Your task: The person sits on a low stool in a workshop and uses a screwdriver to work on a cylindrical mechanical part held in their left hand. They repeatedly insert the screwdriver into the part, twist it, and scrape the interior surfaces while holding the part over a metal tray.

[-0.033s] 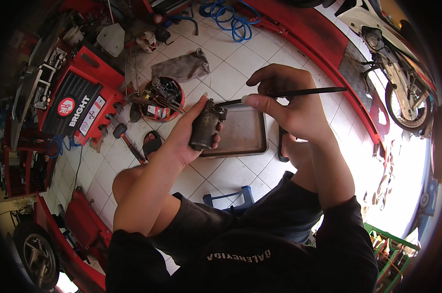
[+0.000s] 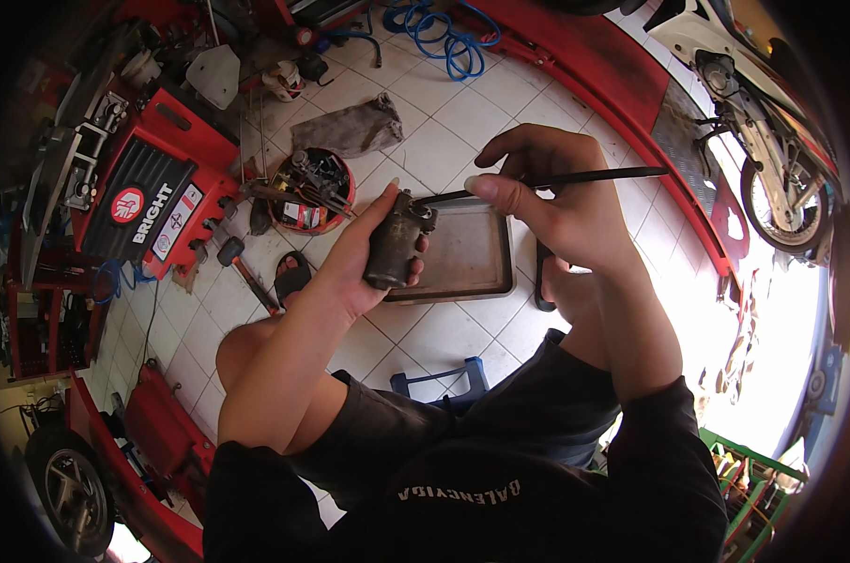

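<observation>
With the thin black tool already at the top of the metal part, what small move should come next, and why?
Probably a short stroke of the tool across the top of the part. The right hand pinches the tool with its tip at the part's upper end, and the left hand holds the part upright over the tray, so anything loosened would likely fall there.

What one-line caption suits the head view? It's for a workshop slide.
Left hand grips a grimy metal part over a tray; right hand works it with a thin black tool.
</observation>
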Available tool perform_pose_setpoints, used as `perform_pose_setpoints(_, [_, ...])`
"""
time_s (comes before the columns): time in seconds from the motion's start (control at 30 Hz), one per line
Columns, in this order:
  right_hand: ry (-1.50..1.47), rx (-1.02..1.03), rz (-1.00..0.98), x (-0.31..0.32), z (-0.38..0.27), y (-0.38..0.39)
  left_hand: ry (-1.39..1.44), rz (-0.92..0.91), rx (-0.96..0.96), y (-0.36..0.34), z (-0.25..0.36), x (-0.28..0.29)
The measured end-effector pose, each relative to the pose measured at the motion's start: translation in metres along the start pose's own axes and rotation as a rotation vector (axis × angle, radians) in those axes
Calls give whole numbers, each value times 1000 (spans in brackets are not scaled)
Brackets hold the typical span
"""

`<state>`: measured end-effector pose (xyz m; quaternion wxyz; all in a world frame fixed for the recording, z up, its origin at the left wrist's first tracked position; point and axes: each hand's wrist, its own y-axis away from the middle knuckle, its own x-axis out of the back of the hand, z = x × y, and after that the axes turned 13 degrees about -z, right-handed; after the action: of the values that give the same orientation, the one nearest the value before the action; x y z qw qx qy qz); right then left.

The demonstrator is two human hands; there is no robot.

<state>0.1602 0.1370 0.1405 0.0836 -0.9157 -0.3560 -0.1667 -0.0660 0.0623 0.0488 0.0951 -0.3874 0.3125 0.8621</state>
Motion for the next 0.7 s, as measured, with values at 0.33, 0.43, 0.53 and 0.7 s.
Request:
perform_pose_setpoints(0.33, [3, 205, 50, 0, 17, -7, -6, -21, -2, -2, -1, 1])
perform_pose_setpoints(0.43, [-45, 115, 49, -2, 11, -4, -1, -28, -2, -1, 0, -1])
perform_pose_setpoints(0.53, [-56, -7, 16, 2, 5, -2, 0, -61, -10, -1, -1, 2])
perform_pose_setpoints(0.7, [7, 122, 25, 2, 2, -2, 14, -43, 4, -2, -4, 4])
